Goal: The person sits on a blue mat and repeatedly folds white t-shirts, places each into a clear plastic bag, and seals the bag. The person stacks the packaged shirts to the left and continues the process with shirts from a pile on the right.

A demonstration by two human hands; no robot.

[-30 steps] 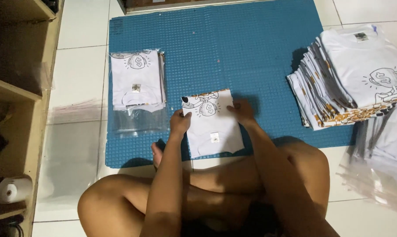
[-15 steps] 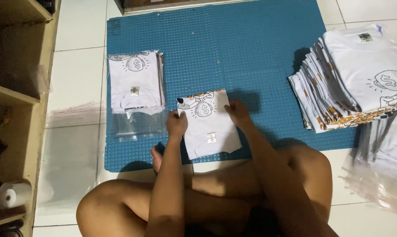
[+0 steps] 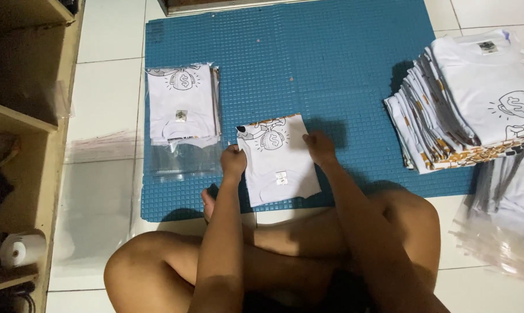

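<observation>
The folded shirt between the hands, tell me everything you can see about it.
The folded shirt is white cloth with a black line drawing and orange trim along its far edge, and a small tag near the neckline at the near end. It lies flat, slightly askew, on the blue mat in front of the crossed legs. The left hand presses its left edge and the right hand its right edge. It is not in a bag.

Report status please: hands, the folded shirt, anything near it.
Left hand and right hand grip the sides of the folded white T-shirt. It lies flat on the blue mat. Bagged shirts lie left, apart.
</observation>
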